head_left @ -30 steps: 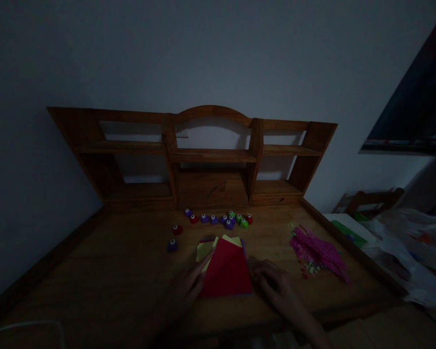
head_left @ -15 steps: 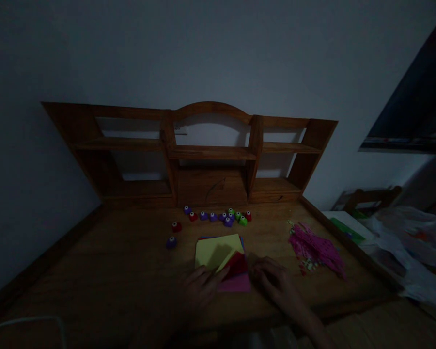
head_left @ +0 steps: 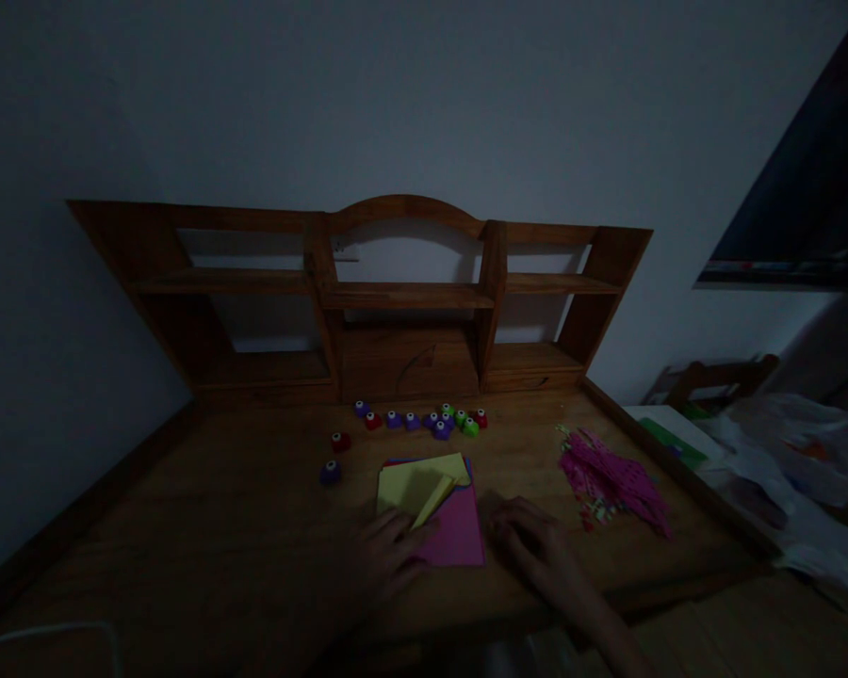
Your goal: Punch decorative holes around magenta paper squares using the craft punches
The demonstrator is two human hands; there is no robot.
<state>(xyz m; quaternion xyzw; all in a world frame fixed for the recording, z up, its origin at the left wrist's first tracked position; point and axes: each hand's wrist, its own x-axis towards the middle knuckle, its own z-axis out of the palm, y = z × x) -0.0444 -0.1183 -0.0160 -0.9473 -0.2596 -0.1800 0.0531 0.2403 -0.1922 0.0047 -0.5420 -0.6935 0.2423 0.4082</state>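
Observation:
A small stack of coloured paper lies at the table's middle, with a yellow sheet (head_left: pixel 408 482) on top, partly folded back over itself. A pink sheet (head_left: pixel 459 535) shows below it, and thin red and blue edges peek out behind. My left hand (head_left: pixel 388 551) rests on the stack's lower left, fingers apart and stretched across the yellow and pink paper beside the fold. Just right of the pink sheet, my right hand (head_left: pixel 533 541) rests on the table with its fingers curled together. Whatever they might hold is hidden. The dim light blurs both hands.
Several purple, red and green pieces with eye-like tops, such as a purple one (head_left: pixel 331 472), stand behind the paper. A pink perforated bundle (head_left: pixel 613 474) with small bits lies right. A wooden shelf (head_left: pixel 410 297) backs the table. Plastic bags (head_left: pixel 798 461) sit beyond the right edge.
The yellow paper's fold has shifted, and the red area beside it is out of sight. More of the pink sheet shows. My left hand's fingers have spread; my right hand has barely moved.

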